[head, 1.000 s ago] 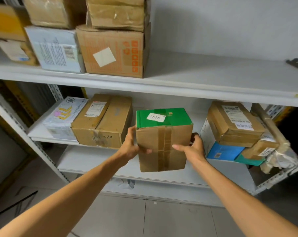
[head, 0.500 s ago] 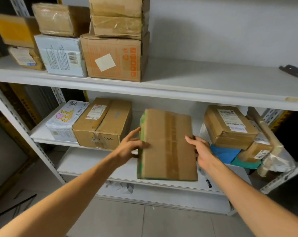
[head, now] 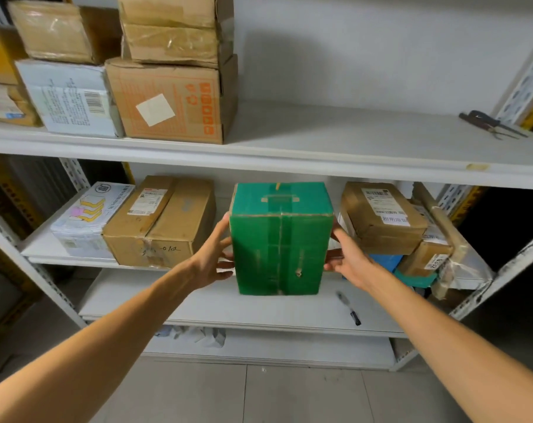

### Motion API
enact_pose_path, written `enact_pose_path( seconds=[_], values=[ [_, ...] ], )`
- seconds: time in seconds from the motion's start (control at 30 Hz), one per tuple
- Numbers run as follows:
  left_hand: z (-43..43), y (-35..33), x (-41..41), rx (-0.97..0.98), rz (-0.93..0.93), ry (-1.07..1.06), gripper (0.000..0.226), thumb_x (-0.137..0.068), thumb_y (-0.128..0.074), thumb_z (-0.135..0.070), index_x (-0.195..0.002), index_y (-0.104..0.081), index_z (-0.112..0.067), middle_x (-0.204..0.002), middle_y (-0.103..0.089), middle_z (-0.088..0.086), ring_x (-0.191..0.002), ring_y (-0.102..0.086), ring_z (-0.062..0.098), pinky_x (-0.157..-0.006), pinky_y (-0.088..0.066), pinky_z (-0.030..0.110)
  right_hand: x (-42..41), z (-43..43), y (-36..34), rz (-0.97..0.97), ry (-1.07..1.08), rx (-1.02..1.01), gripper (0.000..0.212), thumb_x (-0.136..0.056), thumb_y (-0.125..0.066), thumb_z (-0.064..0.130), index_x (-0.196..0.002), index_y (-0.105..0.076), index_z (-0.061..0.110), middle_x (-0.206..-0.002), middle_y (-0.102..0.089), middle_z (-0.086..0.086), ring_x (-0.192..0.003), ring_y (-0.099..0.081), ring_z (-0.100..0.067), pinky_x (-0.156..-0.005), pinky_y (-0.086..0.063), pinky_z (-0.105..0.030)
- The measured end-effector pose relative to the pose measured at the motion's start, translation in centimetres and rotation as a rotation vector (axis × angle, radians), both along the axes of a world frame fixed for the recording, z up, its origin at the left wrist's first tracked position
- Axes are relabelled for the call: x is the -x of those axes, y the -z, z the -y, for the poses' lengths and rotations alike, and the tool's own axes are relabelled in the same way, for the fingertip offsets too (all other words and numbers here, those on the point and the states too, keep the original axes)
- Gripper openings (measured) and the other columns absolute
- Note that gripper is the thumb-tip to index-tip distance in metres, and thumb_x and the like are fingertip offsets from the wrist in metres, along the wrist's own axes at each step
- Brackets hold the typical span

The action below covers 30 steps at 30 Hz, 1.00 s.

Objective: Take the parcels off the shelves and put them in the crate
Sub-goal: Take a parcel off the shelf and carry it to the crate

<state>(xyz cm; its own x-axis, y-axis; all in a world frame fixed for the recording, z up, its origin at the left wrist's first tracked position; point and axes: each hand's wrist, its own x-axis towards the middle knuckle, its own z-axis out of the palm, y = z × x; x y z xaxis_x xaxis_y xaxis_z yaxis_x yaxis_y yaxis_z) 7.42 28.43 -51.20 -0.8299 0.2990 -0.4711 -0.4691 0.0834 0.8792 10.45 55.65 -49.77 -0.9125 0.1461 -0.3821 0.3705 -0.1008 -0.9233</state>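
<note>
On the upper shelf (head: 350, 141) at far left, stacked parcels (head: 60, 35), cut off by the frame edge; just beside them, a stickered carton (head: 173, 108). On the middle shelf (head: 45, 251), a white printed parcel (head: 88, 218) touching a long brown carton (head: 161, 221). Next, the left hand (head: 211, 257) gripping one side of the upright green box (head: 280, 245) and the right hand (head: 347, 261) gripping the other, fingertips mostly hidden behind it. Perhaps held clear of the shelves; bottom edge hard to judge. Further right, a labelled parcel (head: 381, 218) atop a half-hidden blue parcel (head: 384, 261). On the lower shelf (head: 198, 306), a pen (head: 349, 308). Far right up top, a dark tool (head: 491, 123), too blurred to name.
</note>
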Motion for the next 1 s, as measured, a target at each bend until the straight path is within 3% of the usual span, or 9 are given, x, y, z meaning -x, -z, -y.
enact_pose_path(
  seconds=[0.13, 0.23, 0.3, 0.37, 0.47, 0.57, 0.67, 0.87, 1.0],
  values=[
    [0.2, -0.4, 0.2, 0.102, 0.035, 0.055, 0.105, -0.069, -0.014, -0.093, -0.129, -0.056, -0.018, -0.112, -0.061, 0.019, -0.105, -0.059, 0.028, -0.084, -0.049, 0.04, 0.8, -1.1, -1.2, 0.098, -0.081, -0.195, 0.064, -0.087, -0.047, 0.067, -0.137, -0.048, 0.026, -0.134, -0.05, -0.019, -0.097, -0.064, -0.034, -0.06, -0.059, -0.035],
    [0.4, -0.3, 0.5, -0.056, 0.048, 0.068, 0.104, -0.065, -0.02, -0.093, -0.124, -0.055, -0.015, -0.113, -0.064, 0.017, -0.105, -0.063, 0.032, -0.09, -0.048, 0.044, 1.3, -1.6, -2.1, 0.12, -0.123, -0.063, 0.081, -0.077, -0.052, 0.075, -0.125, -0.058, 0.01, -0.107, -0.068, -0.02, -0.096, -0.065, -0.037, -0.075, -0.057, -0.05],
    [0.0, -0.7, 0.4, -0.116, 0.018, 0.098, 0.092, -0.065, -0.034, -0.092, -0.1, -0.056, -0.01, -0.095, -0.064, 0.015, -0.087, -0.065, 0.027, -0.085, -0.049, 0.043, 1.2, -1.0, -2.2, 0.109, -0.178, 0.028, 0.094, -0.072, -0.057, 0.076, -0.127, -0.054, -0.001, -0.113, -0.066, -0.025, -0.106, -0.064, -0.042, -0.088, -0.051, -0.052],
    [-0.5, -0.7, 0.2, -0.043, -0.059, 0.121, 0.071, -0.072, -0.053, -0.076, -0.098, -0.056, -0.011, -0.096, -0.061, 0.013, -0.086, -0.063, 0.024, -0.082, -0.048, 0.04, 0.9, -0.3, -1.8, 0.067, -0.228, 0.007, 0.096, -0.065, -0.073, 0.065, -0.127, -0.049, -0.003, -0.121, -0.06, -0.025, -0.105, -0.064, -0.037, -0.096, -0.047, -0.052],
    [-0.4, 0.0, 0.2, -0.028, -0.088, 0.085, 0.042, -0.074, -0.07, -0.04, -0.11, -0.056, -0.025, -0.123, -0.058, 0.01, -0.108, -0.057, 0.023, -0.091, -0.049, 0.045, 0.6, -0.3, -0.1, 0.061, -0.203, 0.074, 0.102, -0.059, -0.088, 0.028, -0.144, -0.034, 0.008, -0.131, -0.054, -0.025, -0.102, -0.062, -0.029, -0.089, -0.052, -0.046],
    [-0.6, 1.7, 0.9, -0.05, -0.061, 0.063, 0.061, -0.077, -0.071, -0.016, -0.133, -0.048, -0.022, -0.128, -0.057, 0.01, -0.115, -0.056, 0.027, -0.1, -0.045, 0.051, 1.2, -0.2, 2.6, 0.063, -0.197, 0.094, 0.083, -0.081, -0.071, 0.005, -0.15, -0.026, 0.012, -0.127, -0.06, -0.011, -0.113, -0.06, -0.026, -0.097, -0.049, -0.044],
    [-1.1, 3.4, 2.0, -0.002, -0.103, 0.026, 0.063, -0.087, -0.065, -0.005, -0.143, -0.037, -0.013, -0.127, -0.055, 0.01, -0.112, -0.057, 0.025, -0.089, -0.053, 0.041, 2.5, 0.4, 4.2, 0.055, -0.2, 0.07, 0.066, -0.086, -0.065, 0.001, -0.145, -0.037, 0.01, -0.128, -0.06, -0.012, -0.115, -0.059, -0.027, -0.1, -0.047, -0.044],
    [0.3, 5.6, 5.9, 0.027, -0.077, -0.053, 0.073, -0.087, -0.065, -0.002, -0.148, -0.026, -0.012, -0.106, -0.053, -0.006, -0.093, -0.057, 0.013, -0.072, -0.055, 0.027, 6.2, 2.8, 6.2, 0.061, -0.147, 0.072, 0.064, -0.087, -0.063, -0.002, -0.144, -0.039, 0.014, -0.125, -0.062, -0.009, -0.115, -0.059, -0.025, -0.106, -0.043, -0.045],
    [2.3, 4.8, 10.5, 0.036, -0.124, -0.071, 0.069, -0.085, -0.066, 0.0, -0.145, -0.033, -0.016, -0.109, -0.055, -0.007, -0.096, -0.057, 0.014, -0.093, -0.049, 0.035, 9.4, 5.0, 6.0, 0.024, -0.08, 0.072, 0.062, -0.087, -0.062, -0.003, -0.142, -0.041, 0.015, -0.131, -0.059, -0.01, -0.116, -0.058, -0.024, -0.108, -0.041, -0.045]
  ],
)
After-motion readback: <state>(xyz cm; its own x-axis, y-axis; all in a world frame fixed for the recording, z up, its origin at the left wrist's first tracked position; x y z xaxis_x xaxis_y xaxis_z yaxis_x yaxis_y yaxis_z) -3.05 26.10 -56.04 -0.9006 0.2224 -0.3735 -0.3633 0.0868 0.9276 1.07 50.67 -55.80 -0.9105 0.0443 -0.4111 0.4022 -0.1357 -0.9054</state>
